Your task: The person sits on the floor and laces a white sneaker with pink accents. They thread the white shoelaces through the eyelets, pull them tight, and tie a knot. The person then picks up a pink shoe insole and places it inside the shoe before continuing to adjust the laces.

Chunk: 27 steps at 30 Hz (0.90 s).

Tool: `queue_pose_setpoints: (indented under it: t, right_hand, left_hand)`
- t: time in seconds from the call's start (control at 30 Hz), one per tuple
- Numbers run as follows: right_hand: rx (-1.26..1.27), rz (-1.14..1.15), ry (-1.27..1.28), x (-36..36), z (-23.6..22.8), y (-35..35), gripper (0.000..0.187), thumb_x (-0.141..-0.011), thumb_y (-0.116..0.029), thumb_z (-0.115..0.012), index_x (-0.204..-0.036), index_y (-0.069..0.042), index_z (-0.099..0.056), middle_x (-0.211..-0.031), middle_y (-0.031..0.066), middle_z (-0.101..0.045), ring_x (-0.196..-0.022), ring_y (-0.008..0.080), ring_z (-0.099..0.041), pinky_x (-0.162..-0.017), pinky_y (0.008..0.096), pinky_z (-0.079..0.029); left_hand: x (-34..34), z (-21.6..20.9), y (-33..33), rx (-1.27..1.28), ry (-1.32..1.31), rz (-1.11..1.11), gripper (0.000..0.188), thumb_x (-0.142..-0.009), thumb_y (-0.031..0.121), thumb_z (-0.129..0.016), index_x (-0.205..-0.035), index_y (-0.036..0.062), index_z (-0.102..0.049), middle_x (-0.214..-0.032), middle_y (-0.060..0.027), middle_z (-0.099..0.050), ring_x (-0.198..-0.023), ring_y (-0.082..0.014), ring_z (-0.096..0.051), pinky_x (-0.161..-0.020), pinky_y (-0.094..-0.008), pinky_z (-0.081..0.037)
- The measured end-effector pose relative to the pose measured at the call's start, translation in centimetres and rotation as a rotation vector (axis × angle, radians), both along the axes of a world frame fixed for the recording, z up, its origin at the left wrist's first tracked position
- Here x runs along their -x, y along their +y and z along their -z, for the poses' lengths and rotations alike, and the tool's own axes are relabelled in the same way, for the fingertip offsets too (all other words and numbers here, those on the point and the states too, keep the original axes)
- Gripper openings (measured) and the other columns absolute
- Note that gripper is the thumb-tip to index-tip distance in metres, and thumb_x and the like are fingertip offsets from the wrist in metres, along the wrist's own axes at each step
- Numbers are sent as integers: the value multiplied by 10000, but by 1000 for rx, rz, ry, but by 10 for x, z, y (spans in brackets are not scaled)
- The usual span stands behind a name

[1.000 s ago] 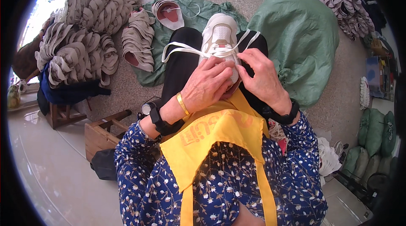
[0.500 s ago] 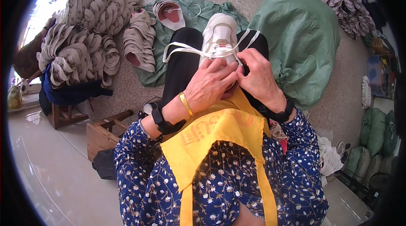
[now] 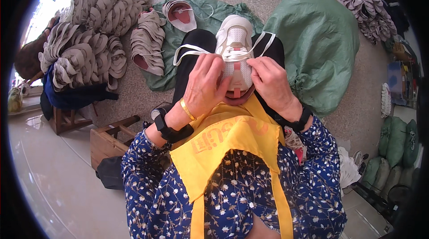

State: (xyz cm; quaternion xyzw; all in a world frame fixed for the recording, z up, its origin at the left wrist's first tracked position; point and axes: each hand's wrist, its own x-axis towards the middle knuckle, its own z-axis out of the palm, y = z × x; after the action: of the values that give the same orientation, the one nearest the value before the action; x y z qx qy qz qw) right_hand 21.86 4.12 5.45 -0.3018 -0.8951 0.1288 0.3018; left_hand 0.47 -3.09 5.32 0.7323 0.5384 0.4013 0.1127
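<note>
A white and light-grey sneaker (image 3: 234, 31) with a pink-accented mesh tongue rests between my knees, toe pointing away. White shoelace (image 3: 194, 51) crosses its upper eyelets, with one loose length over my left knee and another looping over the right. My left hand (image 3: 205, 82) is curled on the sneaker's left side, thumb against the tongue. At the right eyelet edge, my right hand (image 3: 271, 80) has its fingertips pinched together on the sneaker's side; whether lace is also between them is hidden. The heel opening faces my yellow apron (image 3: 223, 131).
Stacks of grey shoe uppers (image 3: 105, 6) lie at the far left, with a single pink-lined upper (image 3: 179, 15) nearby on green sheeting. A bulging green sack (image 3: 313, 46) stands at the right. A wooden stool (image 3: 107, 147) is by my left elbow.
My hands have drawn apart from over the tongue to opposite sides of the sneaker. The tongue and heel opening now show between them.
</note>
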Motion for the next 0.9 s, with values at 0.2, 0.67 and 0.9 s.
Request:
queue_pose_setpoints:
  t: [0.2,0.67,0.9]
  right_hand:
    - [-83,15,-419,11,-13,4,175,-775,-12,-692,-931,-11,-612,-937,116,-621,-896,276,-664,-768,367,-582]
    - [130,-262,62,25,-32,-32,115,-910,-55,-667,-971,-2,-584,-929,130,-562,-801,302,-645,-686,407,-560]
    - [261,-74,54,47,-2,-10,80,-943,-47,-637,-998,-4,-598,-952,200,-628,-856,405,-675,-730,472,-558]
  left_hand:
    - [-5,1,-1,-2,58,-53,340,-793,-40,-650,-1113,-14,-537,-1092,-197,-560,-1014,-422,-580,-858,-466,-508]
    - [-1,11,-3,132,79,-161,275,-856,62,-659,-1072,-28,-514,-996,-216,-529,-944,-414,-570,-792,-485,-503]
    - [-3,14,-1,109,96,-166,251,-869,60,-650,-1059,-40,-519,-1003,-222,-537,-938,-409,-569,-805,-484,-501]
